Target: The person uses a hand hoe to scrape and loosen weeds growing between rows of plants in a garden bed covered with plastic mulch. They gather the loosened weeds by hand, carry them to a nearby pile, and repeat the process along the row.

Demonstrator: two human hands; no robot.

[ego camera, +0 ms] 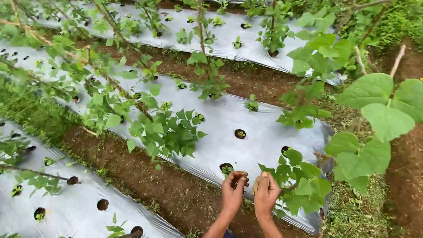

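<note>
Below, left hand [233,187] and right hand [265,188] together, perhaps pinching a thin stem [257,181], over shiny, crinkled silver mulch film [220,132]

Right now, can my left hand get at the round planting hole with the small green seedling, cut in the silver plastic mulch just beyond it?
Probably yes. The left hand hovers just short of the round planting hole in the silver plastic mulch, with nothing between them.

Raised beds lay under silver plastic mulch sheeting [246,132], punched with round planting holes [240,133], some holding small seedlings [251,105]. Bare brown soil furrows [150,176] ran between the beds. Leafy climbing vines [167,132] leaned on slanting sticks [398,59]. Grass [357,211] edged the right side under soft, even daylight.
</note>
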